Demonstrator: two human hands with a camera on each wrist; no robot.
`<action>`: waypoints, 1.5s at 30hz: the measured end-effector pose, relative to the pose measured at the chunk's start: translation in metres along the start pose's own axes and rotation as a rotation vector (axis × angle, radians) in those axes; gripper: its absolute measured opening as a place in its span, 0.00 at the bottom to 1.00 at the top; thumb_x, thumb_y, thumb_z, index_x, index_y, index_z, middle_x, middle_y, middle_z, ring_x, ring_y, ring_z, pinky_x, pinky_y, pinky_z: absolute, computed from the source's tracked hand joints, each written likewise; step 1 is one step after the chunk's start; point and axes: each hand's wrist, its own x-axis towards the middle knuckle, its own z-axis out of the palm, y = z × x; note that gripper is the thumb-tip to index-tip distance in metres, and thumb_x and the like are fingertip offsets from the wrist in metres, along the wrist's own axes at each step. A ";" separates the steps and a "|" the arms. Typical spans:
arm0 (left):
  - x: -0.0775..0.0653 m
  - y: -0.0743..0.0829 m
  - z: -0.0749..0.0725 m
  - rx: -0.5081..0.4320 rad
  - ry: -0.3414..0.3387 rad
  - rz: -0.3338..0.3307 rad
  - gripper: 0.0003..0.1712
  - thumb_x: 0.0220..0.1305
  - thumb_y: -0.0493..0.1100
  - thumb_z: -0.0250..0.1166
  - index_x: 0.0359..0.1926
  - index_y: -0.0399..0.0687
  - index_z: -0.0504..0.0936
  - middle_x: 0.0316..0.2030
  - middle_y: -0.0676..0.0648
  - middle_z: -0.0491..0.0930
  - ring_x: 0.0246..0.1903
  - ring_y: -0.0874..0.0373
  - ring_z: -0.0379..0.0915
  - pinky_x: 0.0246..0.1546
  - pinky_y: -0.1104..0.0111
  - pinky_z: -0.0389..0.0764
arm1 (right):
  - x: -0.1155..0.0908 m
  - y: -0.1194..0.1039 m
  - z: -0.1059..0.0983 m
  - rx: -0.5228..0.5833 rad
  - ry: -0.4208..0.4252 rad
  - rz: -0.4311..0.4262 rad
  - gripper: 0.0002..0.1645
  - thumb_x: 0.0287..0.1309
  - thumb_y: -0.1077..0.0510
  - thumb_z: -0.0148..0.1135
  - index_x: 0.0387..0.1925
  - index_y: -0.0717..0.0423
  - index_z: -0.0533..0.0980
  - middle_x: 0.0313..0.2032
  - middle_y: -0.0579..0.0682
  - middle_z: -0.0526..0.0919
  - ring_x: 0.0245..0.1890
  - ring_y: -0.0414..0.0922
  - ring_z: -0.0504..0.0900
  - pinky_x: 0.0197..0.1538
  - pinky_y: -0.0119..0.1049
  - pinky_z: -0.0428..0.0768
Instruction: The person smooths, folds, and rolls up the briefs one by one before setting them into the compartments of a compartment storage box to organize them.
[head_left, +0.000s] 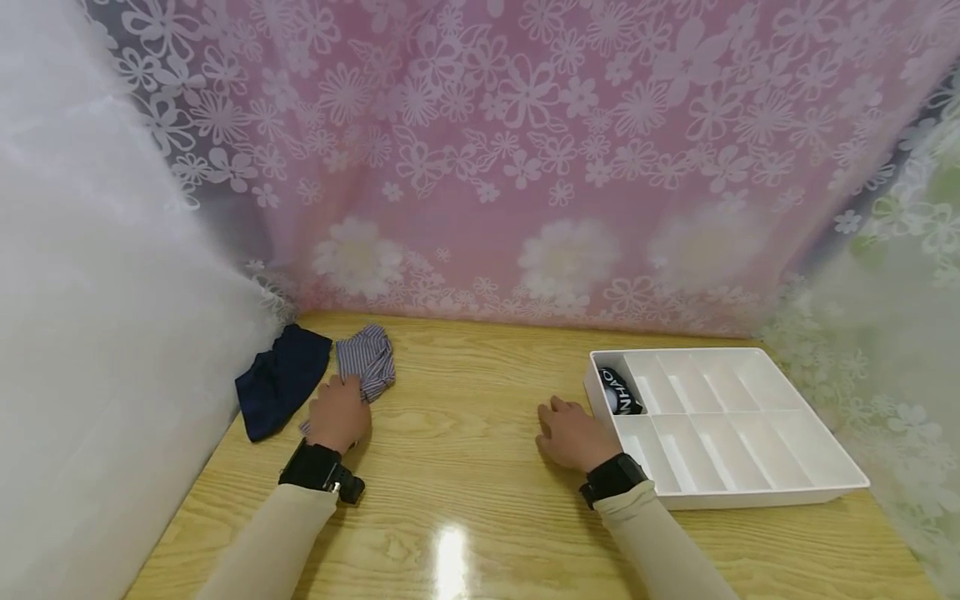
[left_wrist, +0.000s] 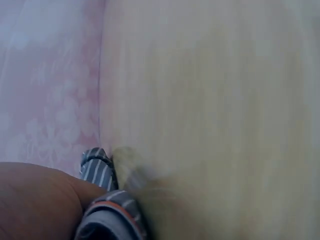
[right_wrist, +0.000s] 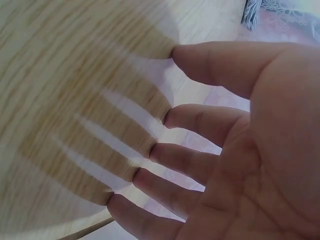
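My left hand is over a grey-and-white striped cloth garment at the left of the table and grips it. Part of the garment pokes out below the hand; in the left wrist view an orange-edged band shows beside the thumb, while the other fingers are hidden. A crumpled navy cloth garment lies just left of that hand. My right hand holds nothing; its spread fingers rest their tips on the wood, left of the white box.
A white divided box stands at the right, with a rolled black garment with white lettering in its back left compartment. A pink flowered curtain hangs behind the wooden table, and pale sheets flank both sides.
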 end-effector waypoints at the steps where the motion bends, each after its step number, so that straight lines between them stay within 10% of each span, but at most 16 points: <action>1: -0.003 0.006 0.005 0.010 0.022 0.039 0.20 0.69 0.35 0.60 0.59 0.28 0.77 0.51 0.24 0.75 0.49 0.26 0.73 0.44 0.35 0.77 | -0.001 0.000 0.000 -0.004 -0.001 -0.001 0.33 0.69 0.50 0.64 0.70 0.63 0.73 0.70 0.67 0.70 0.68 0.67 0.70 0.66 0.61 0.71; 8: -0.030 0.058 0.024 0.037 0.020 0.347 0.20 0.67 0.38 0.67 0.59 0.38 0.79 0.50 0.33 0.76 0.48 0.34 0.74 0.41 0.41 0.80 | -0.002 0.001 0.002 -0.010 -0.005 -0.015 0.34 0.71 0.50 0.63 0.71 0.63 0.71 0.71 0.67 0.69 0.69 0.68 0.69 0.68 0.61 0.69; 16: -0.061 0.108 0.014 -0.118 -0.330 0.518 0.41 0.68 0.54 0.69 0.75 0.43 0.68 0.68 0.34 0.70 0.67 0.36 0.67 0.60 0.43 0.74 | -0.001 0.003 0.005 0.020 0.003 -0.016 0.35 0.70 0.51 0.63 0.71 0.66 0.70 0.71 0.69 0.67 0.70 0.68 0.67 0.70 0.60 0.67; 21: -0.056 0.100 0.000 -0.381 -0.553 0.555 0.50 0.65 0.45 0.66 0.82 0.48 0.51 0.78 0.42 0.56 0.75 0.48 0.58 0.69 0.52 0.68 | -0.005 -0.008 0.003 0.105 0.139 -0.019 0.25 0.66 0.57 0.64 0.60 0.68 0.76 0.59 0.65 0.78 0.60 0.62 0.76 0.63 0.55 0.75; 26: -0.046 0.078 -0.010 -0.381 -0.525 0.572 0.36 0.63 0.32 0.61 0.73 0.44 0.70 0.66 0.45 0.73 0.60 0.54 0.72 0.58 0.57 0.75 | -0.022 -0.048 -0.007 0.197 0.280 -0.192 0.02 0.62 0.62 0.65 0.34 0.54 0.79 0.32 0.46 0.79 0.34 0.43 0.78 0.38 0.40 0.80; 30: -0.044 0.071 -0.007 -0.357 -0.452 0.580 0.19 0.68 0.32 0.64 0.58 0.45 0.82 0.51 0.50 0.82 0.45 0.59 0.77 0.47 0.61 0.79 | -0.035 -0.083 -0.001 0.246 0.178 -0.341 0.10 0.64 0.52 0.69 0.32 0.50 0.77 0.29 0.41 0.76 0.27 0.35 0.71 0.30 0.33 0.74; 35: -0.047 0.076 -0.001 -0.358 -0.417 0.585 0.05 0.69 0.38 0.67 0.42 0.53 0.84 0.31 0.58 0.77 0.29 0.64 0.70 0.33 0.67 0.75 | -0.038 -0.105 0.023 0.323 0.082 -0.267 0.22 0.65 0.36 0.67 0.38 0.48 0.73 0.30 0.40 0.71 0.25 0.36 0.68 0.26 0.33 0.68; 45: -0.046 0.072 -0.007 -0.724 -0.591 0.532 0.19 0.70 0.48 0.70 0.42 0.40 0.70 0.27 0.52 0.66 0.24 0.63 0.63 0.28 0.71 0.67 | -0.024 -0.085 0.025 0.734 0.056 -0.344 0.07 0.71 0.63 0.61 0.46 0.50 0.74 0.33 0.42 0.75 0.33 0.37 0.73 0.35 0.31 0.73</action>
